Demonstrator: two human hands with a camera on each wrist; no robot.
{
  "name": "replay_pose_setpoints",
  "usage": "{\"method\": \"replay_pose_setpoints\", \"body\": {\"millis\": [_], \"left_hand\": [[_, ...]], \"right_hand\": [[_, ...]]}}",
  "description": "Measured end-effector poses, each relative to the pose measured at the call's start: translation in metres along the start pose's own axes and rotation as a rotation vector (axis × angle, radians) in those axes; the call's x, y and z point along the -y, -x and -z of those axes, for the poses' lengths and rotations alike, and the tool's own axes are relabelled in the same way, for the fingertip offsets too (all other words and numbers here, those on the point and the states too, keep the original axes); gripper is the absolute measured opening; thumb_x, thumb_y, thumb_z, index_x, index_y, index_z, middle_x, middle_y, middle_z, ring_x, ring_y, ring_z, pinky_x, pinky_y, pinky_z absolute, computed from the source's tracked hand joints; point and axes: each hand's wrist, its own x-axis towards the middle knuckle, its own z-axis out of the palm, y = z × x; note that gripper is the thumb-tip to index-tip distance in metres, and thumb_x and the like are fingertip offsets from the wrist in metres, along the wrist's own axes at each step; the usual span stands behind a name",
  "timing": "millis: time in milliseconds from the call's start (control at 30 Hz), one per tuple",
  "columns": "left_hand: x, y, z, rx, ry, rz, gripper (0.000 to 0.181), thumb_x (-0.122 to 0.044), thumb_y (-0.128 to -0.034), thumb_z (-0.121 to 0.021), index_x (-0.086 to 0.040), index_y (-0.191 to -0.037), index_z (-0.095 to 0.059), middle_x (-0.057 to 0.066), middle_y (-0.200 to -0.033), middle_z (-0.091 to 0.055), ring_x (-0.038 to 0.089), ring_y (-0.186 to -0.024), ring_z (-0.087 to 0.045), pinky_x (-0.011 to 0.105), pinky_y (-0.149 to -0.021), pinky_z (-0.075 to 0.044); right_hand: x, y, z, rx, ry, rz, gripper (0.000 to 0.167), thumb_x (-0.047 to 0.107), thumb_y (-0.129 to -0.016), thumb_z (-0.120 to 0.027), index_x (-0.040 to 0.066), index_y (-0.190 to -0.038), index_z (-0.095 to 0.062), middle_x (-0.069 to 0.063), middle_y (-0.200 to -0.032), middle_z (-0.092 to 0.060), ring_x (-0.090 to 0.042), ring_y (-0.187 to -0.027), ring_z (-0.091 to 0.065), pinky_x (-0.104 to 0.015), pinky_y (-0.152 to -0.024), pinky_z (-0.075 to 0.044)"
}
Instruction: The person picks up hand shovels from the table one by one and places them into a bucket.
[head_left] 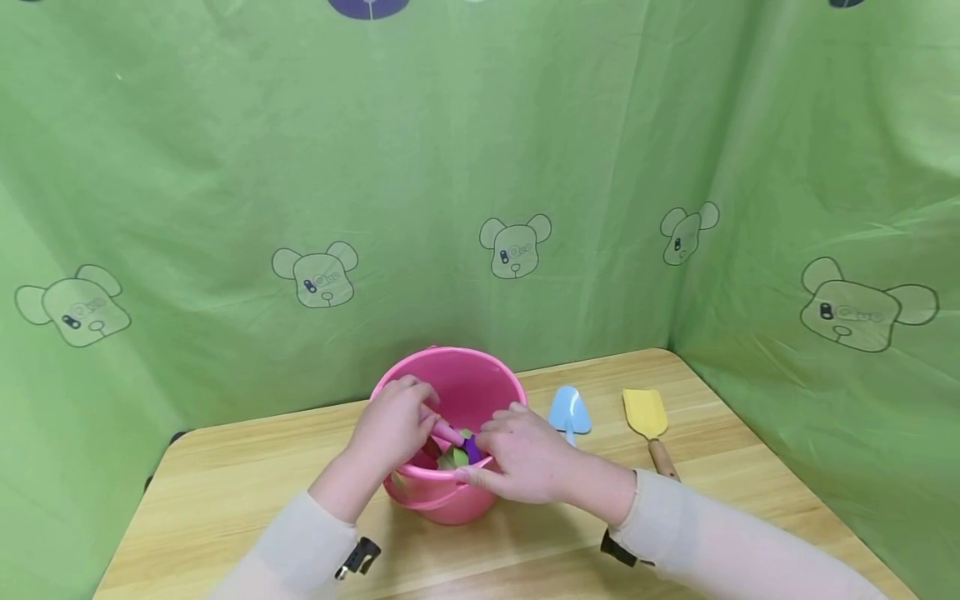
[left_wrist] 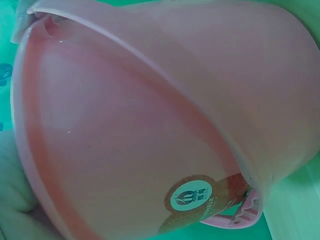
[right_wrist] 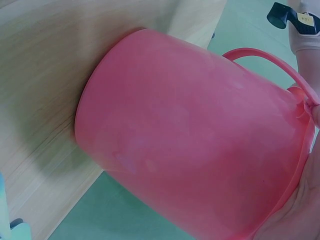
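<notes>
A pink bucket (head_left: 456, 503) stands upright on the wooden table, its carrying handle hanging down at the front. My left hand (head_left: 396, 421) reaches over the bucket's left rim and pinches a slender pink piece (head_left: 447, 432), whose kind is not clear. On the near right, my right hand (head_left: 525, 454) grips the rim, thumb outside and fingers bent inward. Below those fingers a purple piece (head_left: 472, 450) and a light green piece (head_left: 460, 457) show inside the bucket. Both wrist views mostly show the bucket wall (right_wrist: 190, 135), with little of either hand.
Right of the bucket lie a toy shovel with a light blue blade (head_left: 569, 408) and a yellow shovel (head_left: 645, 412) with a wooden handle. Green cloth (head_left: 420, 167) with bear-head drawings hangs behind the table (head_left: 247, 467) and along both sides.
</notes>
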Motion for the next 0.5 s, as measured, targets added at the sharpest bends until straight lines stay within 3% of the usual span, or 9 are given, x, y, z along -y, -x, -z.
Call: {"method": "replay_pose_setpoints", "body": {"millis": [500], "left_hand": [[-0.002,0.017,0.008,-0.073,0.076,-0.052,0.011,-0.017,-0.0929,-0.071,-0.01,-0.101,-0.071,0.001,-0.105,-0.064,0.023,-0.106,-0.061,0.041,-0.098,-0.05]], "right_hand": [[0.0,0.0,-0.001,0.001,0.001,0.0,0.053,0.07,-0.097,-0.039,0.027,-0.067,-0.051,0.016,-0.065,-0.043,-0.008,-0.066,-0.041,-0.03,-0.074,-0.037]]}}
